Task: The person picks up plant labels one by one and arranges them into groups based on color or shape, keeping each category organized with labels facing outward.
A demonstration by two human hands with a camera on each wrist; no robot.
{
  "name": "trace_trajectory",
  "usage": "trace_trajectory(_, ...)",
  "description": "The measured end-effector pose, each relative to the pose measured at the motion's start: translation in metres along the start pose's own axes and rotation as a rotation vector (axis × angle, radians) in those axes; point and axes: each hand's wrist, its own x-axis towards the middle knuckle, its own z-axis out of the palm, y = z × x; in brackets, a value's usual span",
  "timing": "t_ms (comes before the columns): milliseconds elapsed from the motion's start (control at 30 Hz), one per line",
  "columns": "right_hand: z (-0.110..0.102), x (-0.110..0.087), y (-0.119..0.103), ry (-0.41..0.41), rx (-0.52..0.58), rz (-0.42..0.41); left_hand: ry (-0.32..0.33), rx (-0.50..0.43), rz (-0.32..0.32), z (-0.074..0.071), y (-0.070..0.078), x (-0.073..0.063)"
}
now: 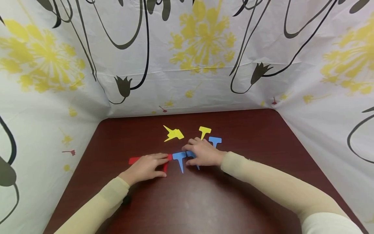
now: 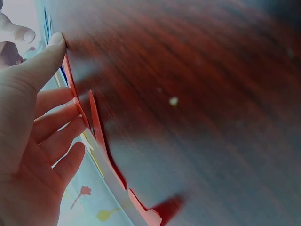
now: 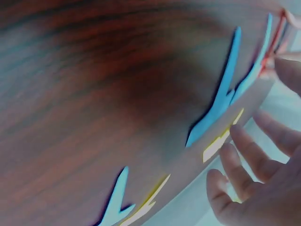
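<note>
T-shaped plastic plant labels lie on the dark wooden table. My left hand [image 1: 146, 167] rests over the red labels [image 1: 134, 160], its fingers fairly straight and partly hiding them. In the left wrist view, the thumb and fingertips touch a red label [image 2: 70, 77]. To the right of the red ones lies a blue label [image 1: 179, 156], stem toward me. Beside it, my right hand [image 1: 205, 152] reaches over a second blue label [image 1: 191, 154] and covers part of it. The right wrist view shows the right fingers loosely bent, with this blue label [image 3: 214, 115] flat beside them.
Farther back are overlapping yellow labels [image 1: 175, 134] and a single yellow label [image 1: 204, 130]. Another blue label [image 1: 215, 140] lies just beyond the right wrist. A white patterned cloth [image 1: 190, 94] hangs around the back and sides of the table [image 1: 187, 204].
</note>
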Motion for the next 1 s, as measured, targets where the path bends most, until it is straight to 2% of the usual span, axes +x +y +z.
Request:
trace_trajectory(167, 0.011, 0.009, -0.014, -0.015, -0.113, -0.062, 0.013, 0.008, 0.004, 0.001, 0.0, -0.001)
trace_trajectory(300, 0.016, 0.011, -0.02, -0.035, -0.166, -0.051, 0.007, -0.002, -0.005, 0.0, 0.003, 0.0)
trace_trajectory(600, 0.021, 0.012, -0.032, -0.028, -0.157, 0.001, 0.002, 0.013, -0.006, -0.002, 0.002, -0.002)
trace_trajectory(733, 0.017, 0.012, -0.025, -0.001, -0.127, 0.006, 0.005, 0.006, 0.003, -0.002, 0.002, -0.002)
trace_trajectory(833, 0.009, 0.009, -0.012, 0.015, -0.092, -0.009, 0.01, 0.001, 0.01, -0.002, 0.001, -0.001)
trace_trajectory(1000, -0.002, -0.007, 0.013, -0.039, -0.063, -0.038, 0.006, 0.003, 0.006, -0.001, 0.001, -0.002)
